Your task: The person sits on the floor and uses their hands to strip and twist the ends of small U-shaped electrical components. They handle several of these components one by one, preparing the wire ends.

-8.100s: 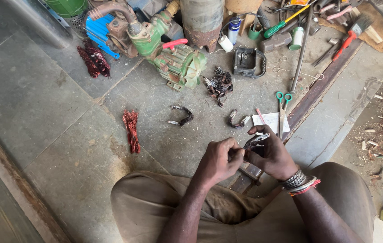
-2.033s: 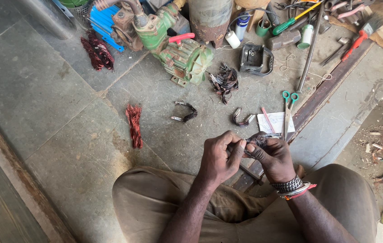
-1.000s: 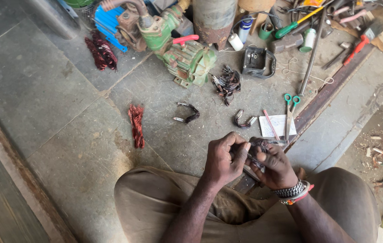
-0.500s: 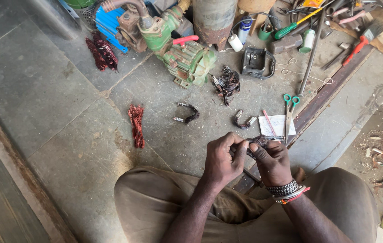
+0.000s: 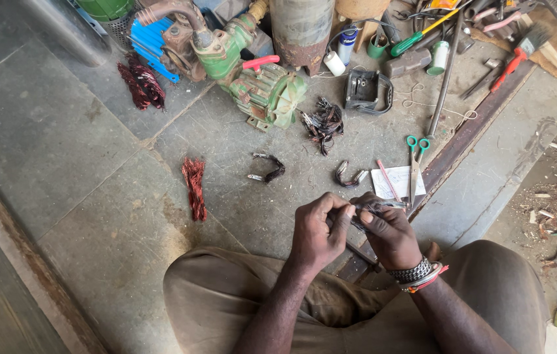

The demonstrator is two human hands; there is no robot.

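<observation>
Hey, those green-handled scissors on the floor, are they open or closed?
Closed. The scissors lie flat on the stone floor, blades together in one line pointing toward the person, the two green loops side by side.

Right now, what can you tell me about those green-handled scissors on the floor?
The scissors have two green plastic loop handles and slim metal blades, closed. They lie flat on the stone floor, handles away from the person and blades pointing toward them, partly across a white paper slip. Neither hand touches them; the right hand is nearest.

The person wears olive-brown trousers [image 5: 239,295], both forearms bare, with a dark beaded bracelet [image 5: 413,271] and thin red and white bands [image 5: 428,278] on the right wrist.
</observation>
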